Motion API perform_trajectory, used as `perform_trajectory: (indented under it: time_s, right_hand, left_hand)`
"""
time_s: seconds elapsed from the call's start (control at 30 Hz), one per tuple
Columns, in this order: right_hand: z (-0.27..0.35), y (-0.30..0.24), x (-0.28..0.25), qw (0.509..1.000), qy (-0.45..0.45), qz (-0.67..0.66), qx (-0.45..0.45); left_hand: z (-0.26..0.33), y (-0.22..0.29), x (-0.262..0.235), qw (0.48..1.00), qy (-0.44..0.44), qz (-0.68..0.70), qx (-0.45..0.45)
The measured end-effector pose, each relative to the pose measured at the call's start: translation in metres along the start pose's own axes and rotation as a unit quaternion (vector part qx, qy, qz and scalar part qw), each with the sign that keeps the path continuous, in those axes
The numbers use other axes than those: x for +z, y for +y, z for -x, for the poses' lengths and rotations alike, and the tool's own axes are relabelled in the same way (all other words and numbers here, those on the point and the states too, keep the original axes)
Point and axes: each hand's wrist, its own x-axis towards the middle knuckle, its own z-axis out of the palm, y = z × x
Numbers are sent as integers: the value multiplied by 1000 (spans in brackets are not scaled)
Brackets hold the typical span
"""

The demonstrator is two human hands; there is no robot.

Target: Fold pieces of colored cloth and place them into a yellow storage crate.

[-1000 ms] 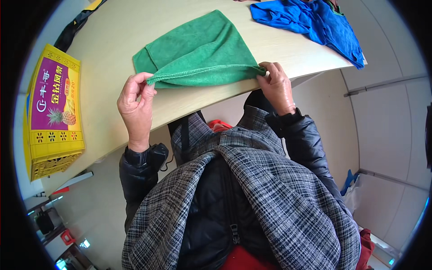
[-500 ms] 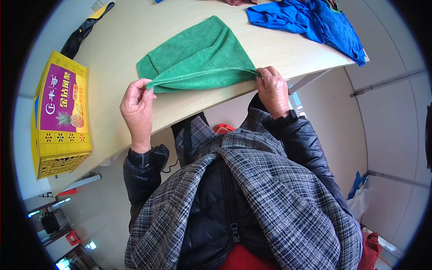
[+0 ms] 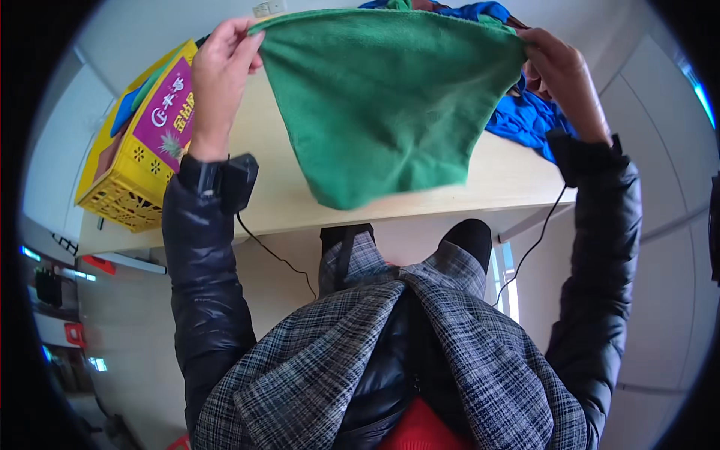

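A green cloth [image 3: 382,105] hangs spread out in the air in front of me, above the pale wooden table [image 3: 510,180]. My left hand [image 3: 221,67] pinches its upper left corner. My right hand [image 3: 562,71] pinches the upper right corner. The cloth's lower end droops to a rounded point near the table's front edge. Both arms are raised, in dark padded sleeves.
A yellow perforated crate [image 3: 139,150] with a purple and yellow printed panel stands on the table at the left. Blue fabric [image 3: 525,120] lies bunched on the table behind the cloth at the right. Thin black cables run from both wrists.
The green cloth lay folded on the table with both hands at its near edge; now both hands have lifted it up and it hangs open.
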Motion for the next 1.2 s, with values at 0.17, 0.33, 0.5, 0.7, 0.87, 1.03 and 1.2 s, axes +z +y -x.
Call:
perform_trajectory:
  time_s: [0.17,0.33,0.5,0.7,0.87,1.03,1.2]
  right_hand:
    - [-43,13,-33,989,-85,-71,-97]
    - [-49,4,-44,986,-133,-30,-92]
    - [-46,-8,-41,981,-141,24,-133]
    - [-27,-80,-32,985,-107,101,-88]
    - [-45,-65,-22,976,-104,104,-162]
    - [-62,-52,-3,967,-54,196,-154]
    - [-103,-3,58,959,-130,235,-94]
  left_hand:
    - [-18,-12,-25,997,2,72,-7]
    - [-8,-15,-42,995,-33,88,-18]
    - [1,-9,-45,996,-33,79,-39]
    - [-5,18,-40,993,-41,98,-46]
    - [-3,32,-43,990,-18,106,-87]
    - [-16,-20,-52,986,-64,123,-98]
    - [-30,-84,-56,991,-70,35,-106]
